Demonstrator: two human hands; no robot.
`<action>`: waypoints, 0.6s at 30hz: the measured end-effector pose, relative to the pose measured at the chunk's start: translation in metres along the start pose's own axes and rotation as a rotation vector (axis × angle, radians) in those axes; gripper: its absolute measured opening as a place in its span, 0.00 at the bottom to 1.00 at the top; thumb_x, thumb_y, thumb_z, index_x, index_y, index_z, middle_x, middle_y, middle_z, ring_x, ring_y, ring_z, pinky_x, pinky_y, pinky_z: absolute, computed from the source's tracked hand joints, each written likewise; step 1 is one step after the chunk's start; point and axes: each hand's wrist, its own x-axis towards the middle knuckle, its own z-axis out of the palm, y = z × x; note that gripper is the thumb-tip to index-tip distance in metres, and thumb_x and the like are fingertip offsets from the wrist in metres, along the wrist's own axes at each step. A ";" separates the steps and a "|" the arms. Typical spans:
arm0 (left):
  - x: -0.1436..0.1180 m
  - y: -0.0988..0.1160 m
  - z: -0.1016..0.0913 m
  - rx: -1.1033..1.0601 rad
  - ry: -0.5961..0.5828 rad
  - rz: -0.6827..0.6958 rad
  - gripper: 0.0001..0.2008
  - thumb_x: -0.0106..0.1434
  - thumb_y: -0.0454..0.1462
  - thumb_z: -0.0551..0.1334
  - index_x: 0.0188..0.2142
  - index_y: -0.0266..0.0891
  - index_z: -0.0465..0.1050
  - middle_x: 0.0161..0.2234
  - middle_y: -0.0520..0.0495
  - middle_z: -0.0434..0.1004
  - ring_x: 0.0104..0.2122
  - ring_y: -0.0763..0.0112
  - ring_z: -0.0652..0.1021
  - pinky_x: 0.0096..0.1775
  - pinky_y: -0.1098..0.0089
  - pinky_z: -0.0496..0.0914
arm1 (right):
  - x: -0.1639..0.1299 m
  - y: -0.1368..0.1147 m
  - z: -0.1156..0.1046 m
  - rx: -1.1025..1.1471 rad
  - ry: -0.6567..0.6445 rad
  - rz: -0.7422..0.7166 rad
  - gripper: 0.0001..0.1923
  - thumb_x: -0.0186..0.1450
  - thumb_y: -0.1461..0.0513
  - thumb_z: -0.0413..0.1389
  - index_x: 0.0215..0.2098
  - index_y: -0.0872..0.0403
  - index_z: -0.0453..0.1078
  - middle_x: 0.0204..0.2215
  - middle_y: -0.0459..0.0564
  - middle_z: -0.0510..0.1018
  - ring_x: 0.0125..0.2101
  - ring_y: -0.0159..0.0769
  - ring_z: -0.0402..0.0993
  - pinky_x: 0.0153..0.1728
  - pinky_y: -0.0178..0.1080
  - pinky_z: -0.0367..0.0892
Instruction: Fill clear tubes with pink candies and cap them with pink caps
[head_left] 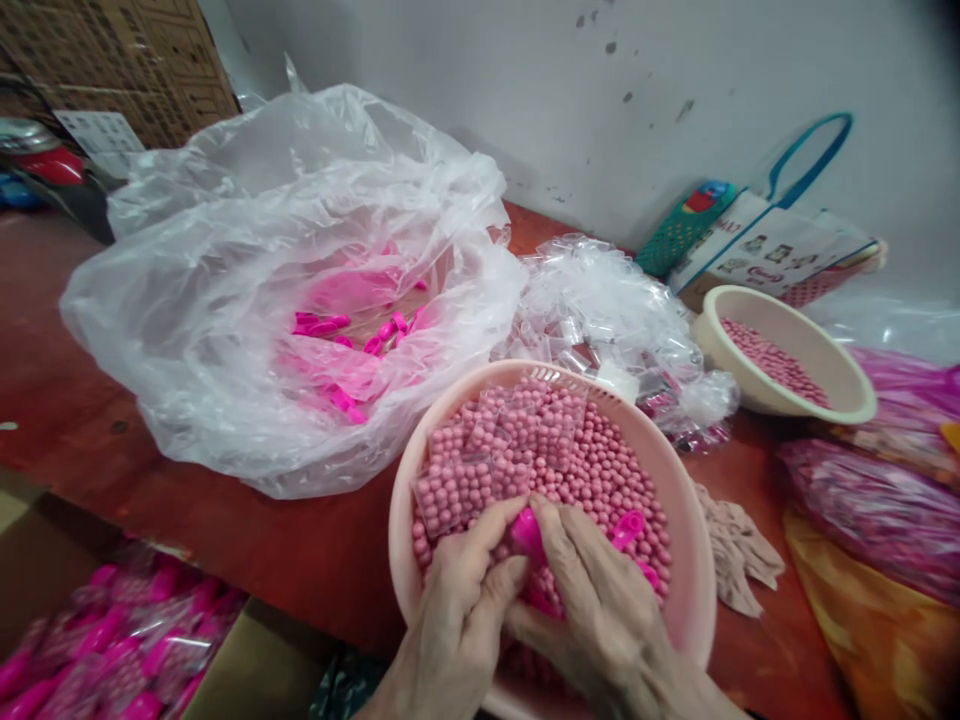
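My left hand (459,600) and my right hand (600,595) meet over a pale pink basin (403,520). Between their fingertips is a bright pink plastic piece (528,534), gripped from both sides; fingers cover much of it, so its full shape is hidden. Round pink beads (607,460) fill the basin below. Small clear packets of beads (454,492) lie on top of them, left of and behind my hands. Just right of my right hand, a bright pink spoon-shaped piece (628,528) rests on the beads.
A large clear plastic bag (225,400) with pink pieces inside spreads over the red table (315,560). Behind the basin lies a heap of clear packets (600,300). A cream bowl (847,395) of beads stands right; a carton (262,660) of packed pink items sits lower left.
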 end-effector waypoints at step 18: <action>0.007 0.020 -0.003 -0.179 -0.105 0.103 0.12 0.66 0.38 0.57 0.49 0.44 0.69 0.44 0.50 0.76 0.41 0.66 0.75 0.45 0.70 0.67 | 0.023 -0.010 -0.001 0.003 -0.027 0.072 0.22 0.60 0.62 0.51 0.51 0.65 0.57 0.32 0.64 0.74 0.31 0.50 0.75 0.24 0.42 0.74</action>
